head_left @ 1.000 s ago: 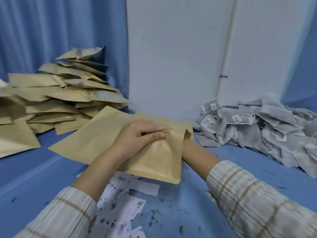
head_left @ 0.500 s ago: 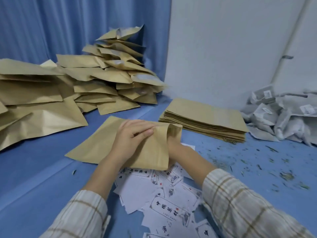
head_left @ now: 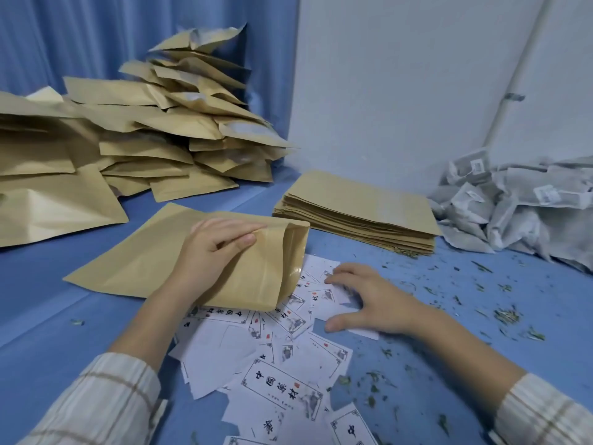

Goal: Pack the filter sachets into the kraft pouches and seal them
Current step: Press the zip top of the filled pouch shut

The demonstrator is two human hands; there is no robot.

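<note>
Left hand pinches the open pouch by its mouth, propping it ready for filling, while the right hand, fingers spread, presses on printed cards just beside it, sachets lying well beyond.

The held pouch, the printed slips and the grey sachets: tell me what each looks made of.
Held pouch: matte brown kraft paper; the open mouth shows a glossy lining, probably film. Printed slips: thin white paper with black print, flat and uncreased. Grey sachets: soft, crumpled filter-type fabric, possibly nonwoven, with small white tags.
</note>
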